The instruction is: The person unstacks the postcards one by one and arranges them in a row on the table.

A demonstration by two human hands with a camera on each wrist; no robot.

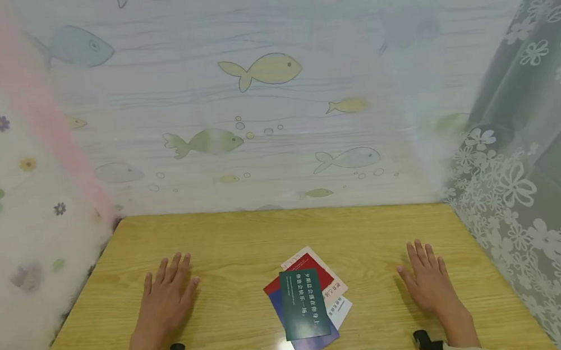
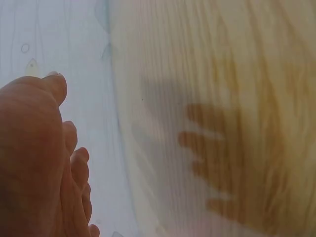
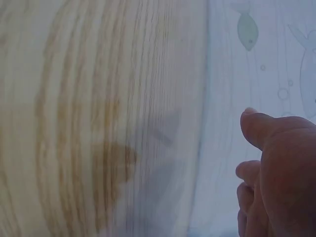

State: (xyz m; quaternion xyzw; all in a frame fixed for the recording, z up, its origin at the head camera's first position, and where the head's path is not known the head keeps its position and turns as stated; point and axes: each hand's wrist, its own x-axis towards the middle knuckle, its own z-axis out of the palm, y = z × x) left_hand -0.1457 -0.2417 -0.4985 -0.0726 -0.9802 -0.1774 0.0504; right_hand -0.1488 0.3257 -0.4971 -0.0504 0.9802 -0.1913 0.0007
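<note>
Cards (image 1: 307, 303): overlapping pile on the table (image 1: 226, 248), between your hands, dark green uppermost.
Left hand (image 1: 168, 301): your fingers extended, slightly parted, grasp empty, left of pile.
Right hand (image 1: 432, 284): your fingers likewise extended, grasp empty, right of pile.

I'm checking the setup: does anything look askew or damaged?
Between the left hand and right hand, the cards lie askew on the table, overlapping at different angles rather than squared. No damage shows.

A fish-patterned backdrop (image 1: 273, 102) borders the wood-grain table (image 1: 233, 258).
</note>
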